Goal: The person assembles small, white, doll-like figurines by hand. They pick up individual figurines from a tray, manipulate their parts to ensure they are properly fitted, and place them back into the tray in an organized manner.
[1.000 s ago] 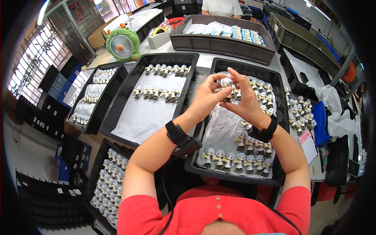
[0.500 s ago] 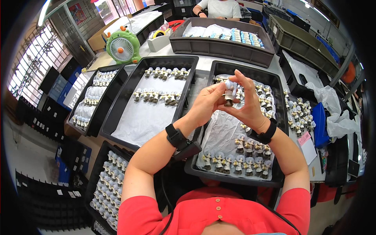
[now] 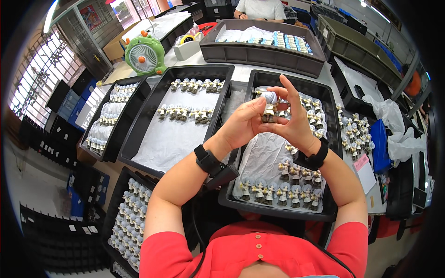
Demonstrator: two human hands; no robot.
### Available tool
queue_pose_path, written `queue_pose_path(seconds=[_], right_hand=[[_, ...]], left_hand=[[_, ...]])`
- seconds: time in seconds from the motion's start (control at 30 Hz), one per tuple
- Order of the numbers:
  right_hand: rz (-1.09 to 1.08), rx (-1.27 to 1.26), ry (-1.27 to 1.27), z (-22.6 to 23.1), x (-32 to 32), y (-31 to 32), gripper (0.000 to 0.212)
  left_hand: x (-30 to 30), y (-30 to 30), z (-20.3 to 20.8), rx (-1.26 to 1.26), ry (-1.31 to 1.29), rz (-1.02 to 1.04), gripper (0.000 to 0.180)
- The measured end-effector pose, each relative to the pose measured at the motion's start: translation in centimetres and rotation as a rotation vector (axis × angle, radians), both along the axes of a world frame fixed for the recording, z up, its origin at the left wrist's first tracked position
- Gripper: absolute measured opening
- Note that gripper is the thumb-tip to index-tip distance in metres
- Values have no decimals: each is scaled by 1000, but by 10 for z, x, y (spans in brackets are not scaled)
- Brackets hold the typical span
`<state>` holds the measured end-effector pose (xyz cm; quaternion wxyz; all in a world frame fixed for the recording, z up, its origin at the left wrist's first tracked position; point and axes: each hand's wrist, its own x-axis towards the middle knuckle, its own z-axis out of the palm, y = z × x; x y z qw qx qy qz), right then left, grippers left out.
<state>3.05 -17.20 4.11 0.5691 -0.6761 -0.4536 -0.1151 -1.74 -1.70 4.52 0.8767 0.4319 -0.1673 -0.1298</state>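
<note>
head view: the figure (image 3: 270,109) is upright near the centre of the frame, raised above the tray (image 3: 278,213) at right of centre. the left hand (image 3: 243,123) has it in a pinch, thumb tip beside its head. the right hand (image 3: 296,125) curves round the other side, index finger pointing up; contact there is partly hidden, so i cannot tell whether that grip is closed on it. to handle it well, bear on the solid body with light pressure, since thin parts may bend and paint may mark. working above the liner (image 3: 257,160) should give a slip a softer landing. the band (image 3: 320,155) on the right wrist hangs over packed figures, so a slightly higher wrist would help avoid brushing them; the front row (image 3: 282,192) also sits close together.
</note>
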Motion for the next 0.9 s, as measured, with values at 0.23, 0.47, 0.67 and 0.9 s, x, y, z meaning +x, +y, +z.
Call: queue_pose_path(seconds=[0.23, 0.47, 0.67, 0.9], right_hand=[[28, 11, 77, 4, -2, -1, 104], [-79, -85, -118, 0, 7, -5, 91], [-106, -146, -227, 0, 11, -5, 83], [-170, -51, -61, 3, 18, -11, 65]], left_hand=[[6, 4, -7, -78, -18, 4, 46], [7, 4, -7, -77, -53, 53, 38], [9, 24, 8, 224, 44, 282, 35], [-6, 114, 59, 870, -52, 534, 41]])
